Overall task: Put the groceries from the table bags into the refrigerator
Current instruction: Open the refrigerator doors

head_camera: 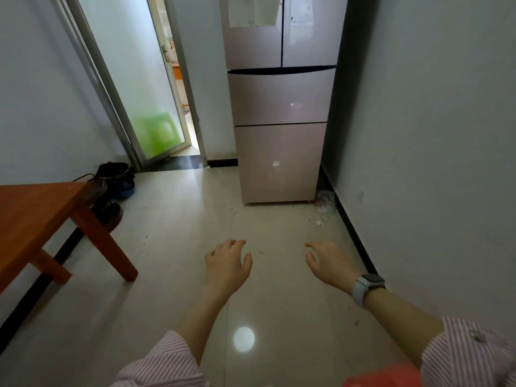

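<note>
A tall pinkish-beige refrigerator (280, 107) stands against the far wall, with both upper doors and both lower drawers closed. My left hand (227, 265) and my right hand (331, 265) are stretched out in front of me over the tiled floor, well short of the fridge. Both hands hold nothing and their fingers are apart and slightly curled. A watch sits on my right wrist. A corner of the orange-brown wooden table (36, 213) shows at the left; no bags are visible on it. A bit of red plastic (382, 377) shows at the bottom edge.
A frosted glass door (134, 79) stands ajar left of the fridge, with a green shape behind it. Dark bags and shoes (116, 181) lie on the floor behind the table. A clear plastic bag (325, 202) lies by the fridge's right foot. A wall runs close along the right.
</note>
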`<action>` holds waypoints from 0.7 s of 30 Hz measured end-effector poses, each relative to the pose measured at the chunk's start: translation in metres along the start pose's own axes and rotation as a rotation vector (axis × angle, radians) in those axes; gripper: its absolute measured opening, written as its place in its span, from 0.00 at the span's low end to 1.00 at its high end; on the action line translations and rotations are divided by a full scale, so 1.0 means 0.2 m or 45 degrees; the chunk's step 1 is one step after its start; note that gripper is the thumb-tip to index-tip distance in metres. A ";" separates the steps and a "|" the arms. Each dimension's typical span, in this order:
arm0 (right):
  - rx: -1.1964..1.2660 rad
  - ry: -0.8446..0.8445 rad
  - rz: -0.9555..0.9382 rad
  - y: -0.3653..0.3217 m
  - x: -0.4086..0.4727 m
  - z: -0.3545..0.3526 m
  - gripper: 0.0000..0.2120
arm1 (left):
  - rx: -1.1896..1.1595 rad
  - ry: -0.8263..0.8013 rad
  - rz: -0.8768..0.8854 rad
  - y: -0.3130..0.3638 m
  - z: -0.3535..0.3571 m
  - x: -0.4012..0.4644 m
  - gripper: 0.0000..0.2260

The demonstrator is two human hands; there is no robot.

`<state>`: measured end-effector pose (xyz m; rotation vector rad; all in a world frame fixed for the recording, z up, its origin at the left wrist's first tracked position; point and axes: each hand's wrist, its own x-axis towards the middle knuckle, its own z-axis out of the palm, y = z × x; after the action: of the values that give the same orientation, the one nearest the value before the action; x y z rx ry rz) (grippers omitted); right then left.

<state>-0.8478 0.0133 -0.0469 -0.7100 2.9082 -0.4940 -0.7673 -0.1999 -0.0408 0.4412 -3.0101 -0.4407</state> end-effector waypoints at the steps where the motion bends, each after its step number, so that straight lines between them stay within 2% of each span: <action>1: -0.003 0.003 0.007 -0.01 0.15 -0.04 0.19 | 0.014 0.013 0.006 -0.02 -0.03 0.16 0.19; 7: -0.049 0.096 0.029 0.09 0.86 -0.24 0.18 | 0.013 0.007 0.045 0.02 -0.12 1.00 0.20; 16: 0.012 0.116 0.044 0.48 1.96 -0.36 0.18 | -0.019 -0.004 0.129 0.22 0.06 2.21 0.19; 21: 0.021 0.191 0.020 0.68 2.67 -0.63 0.19 | 0.048 0.133 0.154 0.43 -0.07 2.95 0.17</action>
<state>-1.4009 -0.0844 0.0125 -0.6755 3.0410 -0.5937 -1.3533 -0.2957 0.0119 0.2730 -2.9275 -0.3409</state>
